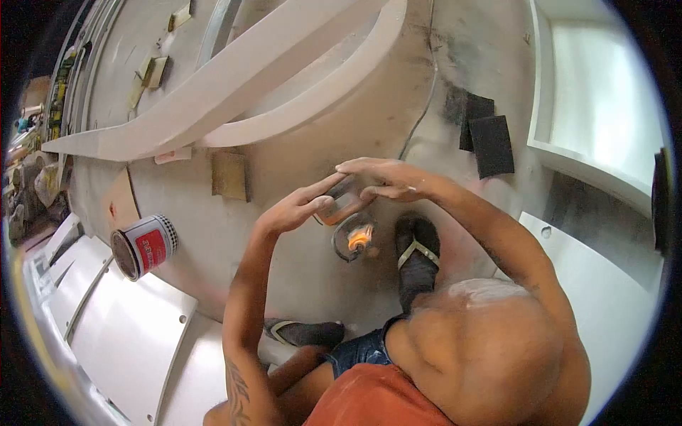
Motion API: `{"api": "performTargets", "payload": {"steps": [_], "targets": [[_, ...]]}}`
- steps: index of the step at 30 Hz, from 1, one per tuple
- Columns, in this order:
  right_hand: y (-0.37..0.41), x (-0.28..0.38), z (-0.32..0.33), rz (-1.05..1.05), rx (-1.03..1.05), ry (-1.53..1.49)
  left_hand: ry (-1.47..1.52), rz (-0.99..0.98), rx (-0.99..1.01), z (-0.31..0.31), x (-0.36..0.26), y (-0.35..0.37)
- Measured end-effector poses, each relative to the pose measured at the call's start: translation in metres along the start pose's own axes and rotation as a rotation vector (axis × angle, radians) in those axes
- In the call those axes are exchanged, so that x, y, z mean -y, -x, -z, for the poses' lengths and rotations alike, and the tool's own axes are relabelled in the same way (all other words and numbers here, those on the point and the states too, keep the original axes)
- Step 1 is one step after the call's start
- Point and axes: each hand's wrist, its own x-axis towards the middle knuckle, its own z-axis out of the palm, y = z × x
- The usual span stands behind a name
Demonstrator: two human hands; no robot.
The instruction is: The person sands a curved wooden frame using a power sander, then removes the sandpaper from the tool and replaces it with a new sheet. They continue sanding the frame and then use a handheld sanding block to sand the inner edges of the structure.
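My left hand and my right hand meet at the fingertips over a blurred, rounded grey object with an orange edge. The fingers and thumbs lie around its upper part; what it is cannot be made out. Just below it is a dark oval thing with a bright orange glow, near my sandalled foot. Whether the two objects are joined is unclear. Beyond my hands lies a long, curved whitish piece.
A can with a red label stands at the left beside white panels. Dark pads and a tan pad lie on the grey surface. A cable runs from the top; a white frame is at right.
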Motion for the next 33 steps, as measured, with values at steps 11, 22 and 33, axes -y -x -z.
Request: {"api": "performTargets", "payload": {"steps": [11, 22, 33], "targets": [[-0.013, -0.062, 0.005, 0.035, 0.093, -0.24, 0.056, -0.191, -0.011, -0.005, 0.015, -0.003], [0.038, 0.049, -0.026, -0.529, -0.055, 0.12, -0.006, -0.194, -0.312, -0.028, 0.003, 0.018], [0.072, 0.184, 0.034, -0.288, 0.459, 0.292, 0.995, 0.345, -0.995, -0.135, 0.045, 0.025]]}}
